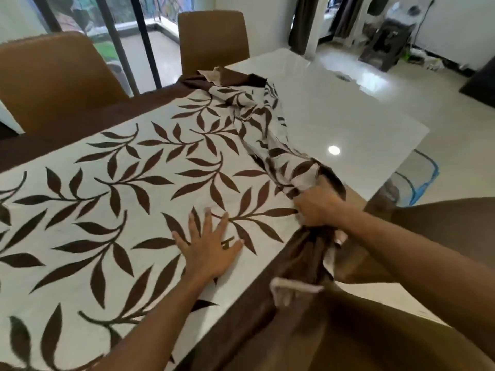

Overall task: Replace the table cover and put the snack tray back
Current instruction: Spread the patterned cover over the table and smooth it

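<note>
2 hands, white table (348, 116): left hand (211, 250) flat on leafy cover (107, 210), right hand (318, 207) tight around it.

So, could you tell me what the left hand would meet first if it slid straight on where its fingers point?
The left hand would cross flat table cover, then probably meet its bunched fold near the far edge.

glossy white worktop (334, 116) showed on the far right side. leaf-print cover (120, 196) with brown border lay flat over the left side, its loose end bunched in a ridge across the worktop's middle.
</note>
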Tool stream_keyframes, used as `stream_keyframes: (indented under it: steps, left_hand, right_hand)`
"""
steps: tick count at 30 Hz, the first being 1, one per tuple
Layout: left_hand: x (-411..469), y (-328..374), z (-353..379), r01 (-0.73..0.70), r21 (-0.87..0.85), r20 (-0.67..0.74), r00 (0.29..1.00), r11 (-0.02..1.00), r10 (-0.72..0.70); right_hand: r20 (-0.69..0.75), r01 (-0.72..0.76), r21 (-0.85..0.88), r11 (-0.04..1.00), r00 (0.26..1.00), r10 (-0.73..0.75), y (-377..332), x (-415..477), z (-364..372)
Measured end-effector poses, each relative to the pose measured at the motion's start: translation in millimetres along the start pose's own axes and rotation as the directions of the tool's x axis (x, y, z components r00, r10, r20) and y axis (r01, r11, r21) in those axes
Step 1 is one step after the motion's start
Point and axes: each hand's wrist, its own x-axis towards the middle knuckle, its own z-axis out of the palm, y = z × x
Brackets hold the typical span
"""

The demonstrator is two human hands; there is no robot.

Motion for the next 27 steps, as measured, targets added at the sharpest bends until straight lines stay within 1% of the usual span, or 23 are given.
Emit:
stream_keyframes:
  steps: [1,2,3,4,5,6,7,8,9,10,11,12,13,15,17,19,20,22,23,24,25,27]
  left_hand:
    - [-2,6,0,0.014,0.016,0.016,1.000,1.000,-0.014]
    - [-2,8,-1,0.027,0.022,0.044,0.999,0.999,-0.028]
    - [-1,9,-4,0.039,0.027,0.075,0.996,0.999,-0.041]
    - [0,11,-7,0.050,0.038,0.098,0.994,0.998,-0.054]
    - [2,12,-10,0.060,0.052,0.119,0.991,0.997,-0.065]
    - [3,13,-12,0.066,0.060,0.137,0.988,0.996,-0.073]
    - [4,13,-13,0.071,0.060,0.151,0.985,0.996,-0.079]
    - [3,14,-12,0.077,0.060,0.159,0.984,0.995,-0.085]
    - [3,14,-12,0.076,0.065,0.157,0.984,0.995,-0.085]
    - [3,14,-11,0.077,0.071,0.149,0.985,0.995,-0.086]
    - [3,14,-9,0.078,0.076,0.137,0.987,0.994,-0.088]
    - [3,14,-8,0.079,0.079,0.127,0.988,0.994,-0.089]
    - [3,12,-6,0.078,0.081,0.117,0.989,0.994,-0.087]
    - [5,12,-3,0.074,0.088,0.110,0.990,0.993,-0.083]
    - [6,12,-3,0.071,0.108,0.111,0.990,0.992,-0.083]
    - [6,11,-4,0.081,0.105,0.135,0.986,0.991,-0.095]
    - [7,11,-4,0.080,0.109,0.136,0.986,0.991,-0.094]
    - [7,9,-7,0.084,0.109,0.139,0.985,0.991,-0.099]
    - [7,9,-8,0.091,0.098,0.143,0.984,0.991,-0.104]
    - [5,13,-8,0.109,0.087,0.139,0.983,0.990,-0.121]
    - [5,15,-9,0.131,0.081,0.133,0.981,0.988,-0.141]
    - [6,27,-12,0.209,0.057,0.118,0.970,0.976,-0.214]
  right_hand:
    - [0.028,-0.136,-0.030,0.990,0.990,0.137,31,-6,5]
    - [0.054,-0.241,-0.057,0.969,0.968,0.244,55,-10,11]
    - [0.057,-0.306,-0.071,0.949,0.949,0.310,75,-14,14]
    - [0.037,-0.330,-0.067,0.941,0.942,0.333,90,-17,19]
    - [0.003,-0.321,-0.028,0.947,0.947,0.321,97,-20,22]
    - [-0.049,-0.279,0.032,0.960,0.959,0.280,97,-21,25]
    - [-0.112,-0.199,0.109,0.974,0.971,0.211,90,-21,28]
    - [-0.159,-0.088,0.187,0.978,0.980,0.119,78,-21,34]
    - [-0.181,0.029,0.267,0.963,0.983,0.021,63,-22,40]
    - [-0.167,0.117,0.321,0.940,0.984,-0.066,48,-23,47]
    - [-0.136,0.165,0.339,0.926,0.983,-0.125,37,-22,56]
    - [-0.094,0.155,0.335,0.929,0.987,-0.131,32,-21,66]
    - [-0.075,0.108,0.341,0.934,0.993,-0.087,32,-18,77]
    - [-0.066,-0.069,0.397,0.915,0.992,0.104,48,-15,94]
    - [-0.017,-0.266,0.469,0.842,0.951,0.309,72,-13,104]
    - [0.060,-0.351,0.501,0.791,0.926,0.373,94,-14,107]
    - [0.058,-0.370,0.511,0.776,0.916,0.398,102,-14,106]
    - [-0.021,-0.358,0.558,0.749,0.896,0.444,114,-15,100]
    - [-0.068,-0.322,0.589,0.741,0.895,0.442,119,-14,96]
    - [-0.100,-0.264,0.597,0.757,0.912,0.397,124,-15,94]
    - [-0.113,-0.202,0.576,0.792,0.940,0.322,126,-15,95]
    - [-0.100,-0.097,0.484,0.870,0.981,0.165,129,-15,103]
